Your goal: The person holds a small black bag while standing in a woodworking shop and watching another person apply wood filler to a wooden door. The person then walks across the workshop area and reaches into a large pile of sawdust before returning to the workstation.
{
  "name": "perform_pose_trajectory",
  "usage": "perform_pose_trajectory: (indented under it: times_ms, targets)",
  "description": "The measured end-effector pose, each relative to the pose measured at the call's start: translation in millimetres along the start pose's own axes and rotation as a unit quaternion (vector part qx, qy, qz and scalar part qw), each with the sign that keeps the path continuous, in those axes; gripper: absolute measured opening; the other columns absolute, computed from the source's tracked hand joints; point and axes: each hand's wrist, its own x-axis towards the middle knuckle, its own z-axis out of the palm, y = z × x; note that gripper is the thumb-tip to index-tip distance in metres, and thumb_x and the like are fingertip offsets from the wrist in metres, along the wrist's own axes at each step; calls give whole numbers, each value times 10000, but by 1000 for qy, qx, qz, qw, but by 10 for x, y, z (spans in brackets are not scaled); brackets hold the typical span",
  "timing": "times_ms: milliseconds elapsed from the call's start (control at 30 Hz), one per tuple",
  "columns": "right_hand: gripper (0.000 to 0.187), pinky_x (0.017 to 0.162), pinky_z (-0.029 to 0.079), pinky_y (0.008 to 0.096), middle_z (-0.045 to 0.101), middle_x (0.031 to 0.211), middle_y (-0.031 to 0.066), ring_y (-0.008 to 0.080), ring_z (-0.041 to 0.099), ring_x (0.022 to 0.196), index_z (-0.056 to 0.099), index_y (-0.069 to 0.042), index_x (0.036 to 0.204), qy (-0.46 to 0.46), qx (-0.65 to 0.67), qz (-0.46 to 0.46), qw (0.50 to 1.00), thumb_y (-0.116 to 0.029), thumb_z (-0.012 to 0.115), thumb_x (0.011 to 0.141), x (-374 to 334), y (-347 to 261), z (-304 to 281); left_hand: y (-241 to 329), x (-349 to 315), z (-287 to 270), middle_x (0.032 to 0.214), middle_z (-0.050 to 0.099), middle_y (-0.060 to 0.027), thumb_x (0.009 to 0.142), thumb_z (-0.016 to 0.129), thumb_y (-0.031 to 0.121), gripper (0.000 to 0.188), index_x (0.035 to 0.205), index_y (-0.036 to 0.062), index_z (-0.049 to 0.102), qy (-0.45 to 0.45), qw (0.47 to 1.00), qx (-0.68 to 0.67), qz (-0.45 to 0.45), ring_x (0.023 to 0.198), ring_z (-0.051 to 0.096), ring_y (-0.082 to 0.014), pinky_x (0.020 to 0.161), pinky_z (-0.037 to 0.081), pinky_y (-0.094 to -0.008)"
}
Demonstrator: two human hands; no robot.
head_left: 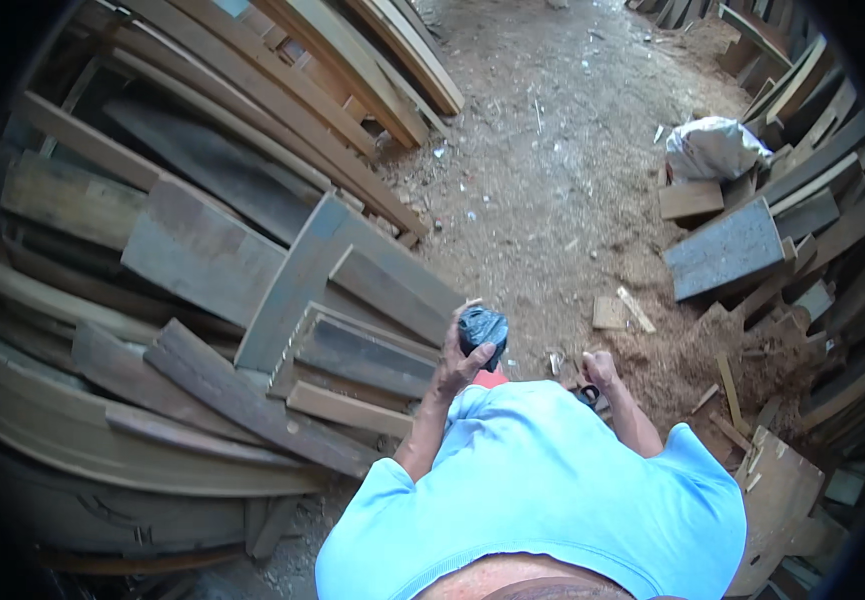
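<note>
My left hand [456,365] is wrapped round a dark, crinkled plastic bag bundle [483,335], held in front of my body. What the bag contains cannot be seen. My right hand [600,369] is curled into a fist in front of my right side, and no object shows in it. Just below that fist is a small dark curved thing [589,396], too partly covered to name. A bit of red [491,378] shows under the bag, at the edge of my light blue shirt.
Stacked boards and planks [203,245] crowd the left side, their ends reaching close to my left arm. Along the right stand more wood pieces, a grey block [725,250] and a white sack [715,148]. Wood scraps [610,313] lie on the dusty dirt floor [523,190] ahead.
</note>
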Motion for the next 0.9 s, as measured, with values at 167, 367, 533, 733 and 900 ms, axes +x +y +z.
perform_pose_trajectory:
  times_ms: [167, 367, 533, 733, 900]
  targets:
    - [465, 678, 494, 493, 677, 748, 272, 362, 690, 693, 711, 32, 729, 87, -243, -4, 966, -336, 502, 922, 772, -310, -280, 244, 1308, -390, 1225, 584, -112, 791, 808, 217, 818, 1485, 121, 385, -99, 993, 71, -6, 1134, 579, -212, 1012, 470, -382]
    - [417, 665, 503, 499, 665, 803, 305, 395, 689, 733, 709, 50, 807, 119, -256, 14, 959, -345, 588, 867, 1082, -805, -289, 130, 2493, -554, 1249, 565, -120, 760, 830, 304, 856, 1482, 136, 402, -171, 983, 48, -41, 1169, 564, -240, 1052, 436, -386]
    - [405, 664, 509, 496, 667, 814, 303, 394, 692, 742, 709, 49, 807, 62, -237, 74, 967, -342, 612, 845, 1767, -1124, -593, 22, 3532, -439, 1263, 541, -110, 735, 836, 324, 894, 1478, 99, 392, -161, 983, 85, -25, 1189, 539, -230, 1061, 411, -378]
    - [349, 639, 528, 482, 693, 791, 255, 355, 704, 710, 723, 20, 759, -6, -354, 21, 935, -324, 674, 786, 3354, -2316, -1419, 124, 4981, -235, 1287, 537, -117, 755, 834, 293, 871, 1479, 101, 389, -144, 988, 34, -52, 1219, 532, -240, 1074, 407, -381]
    - [488, 579, 471, 463, 602, 633, 236, 286, 598, 566, 626, 71, 722, 41, -327, -77, 941, -366, 611, 940, 4687, -3867, -2179, 235, 5918, -100, 1232, 548, -98, 752, 846, 339, 913, 1490, 89, 370, -88, 994, -10, -57, 1167, 556, -211, 1029, 440, -365]
